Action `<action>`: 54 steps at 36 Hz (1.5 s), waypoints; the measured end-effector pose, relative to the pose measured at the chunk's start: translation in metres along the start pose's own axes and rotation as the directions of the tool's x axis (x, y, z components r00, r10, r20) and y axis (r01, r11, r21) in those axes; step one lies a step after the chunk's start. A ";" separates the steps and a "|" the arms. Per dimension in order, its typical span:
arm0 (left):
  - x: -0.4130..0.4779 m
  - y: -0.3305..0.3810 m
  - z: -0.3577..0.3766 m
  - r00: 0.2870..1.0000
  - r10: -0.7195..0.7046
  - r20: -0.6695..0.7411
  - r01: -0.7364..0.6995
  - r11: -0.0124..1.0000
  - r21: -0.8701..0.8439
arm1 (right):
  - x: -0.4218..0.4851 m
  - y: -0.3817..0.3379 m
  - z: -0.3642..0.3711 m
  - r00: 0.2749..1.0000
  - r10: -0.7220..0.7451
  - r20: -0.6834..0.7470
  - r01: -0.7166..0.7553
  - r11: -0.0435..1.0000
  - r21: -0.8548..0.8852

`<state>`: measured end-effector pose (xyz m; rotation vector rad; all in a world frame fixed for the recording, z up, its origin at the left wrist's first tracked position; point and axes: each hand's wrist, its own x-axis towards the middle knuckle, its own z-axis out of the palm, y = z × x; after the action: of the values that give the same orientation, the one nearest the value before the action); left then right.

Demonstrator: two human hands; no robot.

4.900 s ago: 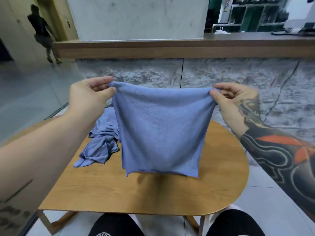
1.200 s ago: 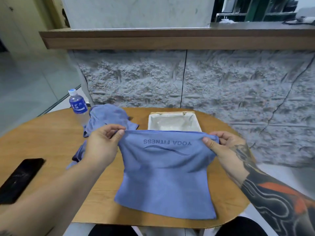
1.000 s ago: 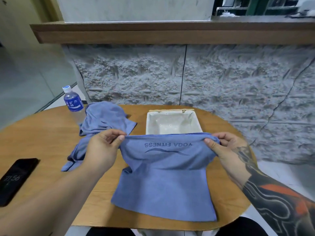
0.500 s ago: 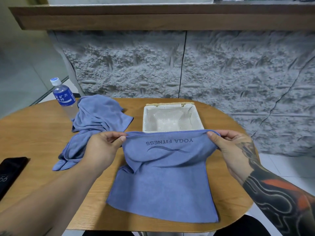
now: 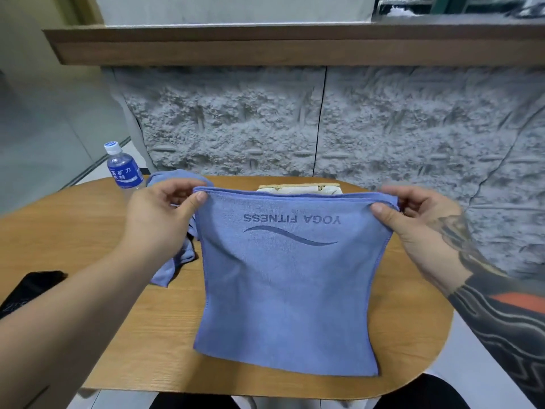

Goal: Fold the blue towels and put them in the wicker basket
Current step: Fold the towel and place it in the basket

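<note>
A blue towel (image 5: 286, 290) printed "YOGA FITNESS" upside down hangs doubled over in front of me, its lower edge lying on the wooden table (image 5: 73, 231). My left hand (image 5: 159, 219) pinches its top left corner and my right hand (image 5: 418, 222) pinches the top right corner. Behind the towel's upper edge only the far rim of the wicker basket (image 5: 298, 188) with its white liner shows. A crumpled pile of blue towels (image 5: 177, 261) lies to the left, mostly hidden by my left hand.
A water bottle (image 5: 122, 166) with a blue label stands at the table's back left. A black phone (image 5: 29, 290) lies near the left edge. A rough grey stone wall with a wooden ledge rises just behind the table. My knees show below the front edge.
Both hands have raised the towel's top edge, pulling the towel taut and more upright, so it now covers most of the basket. The camera has tilted up a little.
</note>
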<state>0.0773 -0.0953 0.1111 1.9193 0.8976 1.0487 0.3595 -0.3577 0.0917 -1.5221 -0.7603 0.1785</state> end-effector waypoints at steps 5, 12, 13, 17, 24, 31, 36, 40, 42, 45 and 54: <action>0.005 -0.010 0.000 0.974 -0.180 0.139 0.186 0.982 -0.028 | 0.001 0.000 0.003 0.996 0.059 0.059 -0.056 0.997 -0.059; -0.013 -0.025 0.013 0.853 -0.293 0.431 0.463 0.806 -0.368 | -0.020 0.008 0.010 0.922 0.330 0.200 -0.369 0.907 0.202; -0.016 -0.028 0.013 0.841 -0.283 0.461 0.480 0.784 -0.394 | -0.023 0.009 0.010 0.913 0.340 0.226 -0.392 0.886 0.249; -0.021 -0.040 0.009 0.831 -0.226 0.508 0.474 0.766 -0.434 | -0.029 0.020 0.009 0.919 0.312 0.239 -0.382 0.855 0.351; -0.023 -0.055 0.011 0.886 -0.202 0.417 0.410 0.761 -0.503 | -0.034 0.030 0.009 0.967 0.222 0.124 -0.252 0.902 0.350; -0.016 -0.021 0.011 0.945 -0.158 0.288 0.292 0.805 -0.516 | -0.027 0.007 0.011 0.990 0.133 0.054 -0.144 0.915 0.377; -0.001 0.005 0.002 0.984 -0.121 0.129 0.167 0.877 -0.450 | -0.015 -0.022 0.008 0.997 0.036 0.070 -0.062 0.904 0.424; 0.016 0.024 -0.008 0.999 -0.039 0.007 0.039 0.939 -0.341 | -0.006 -0.050 0.007 0.997 -0.024 0.078 -0.012 0.902 0.432; 0.021 0.036 -0.011 0.998 -0.053 0.024 0.058 0.925 -0.376 | -0.002 -0.061 0.007 0.997 -0.039 0.072 0.004 0.902 0.431; 0.022 0.051 -0.012 0.994 -0.052 0.092 0.092 0.853 -0.514 | 0.000 -0.074 0.004 0.996 -0.058 0.071 0.023 0.909 0.417; -0.026 0.041 -0.016 0.983 0.005 0.184 0.099 0.826 -0.555 | -0.042 -0.055 -0.016 0.997 0.038 0.074 -0.061 0.939 0.339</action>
<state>0.0613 -0.1312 0.1430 1.4501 0.4558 0.9594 0.3171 -0.3986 0.1313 -1.2093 -0.7028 0.3814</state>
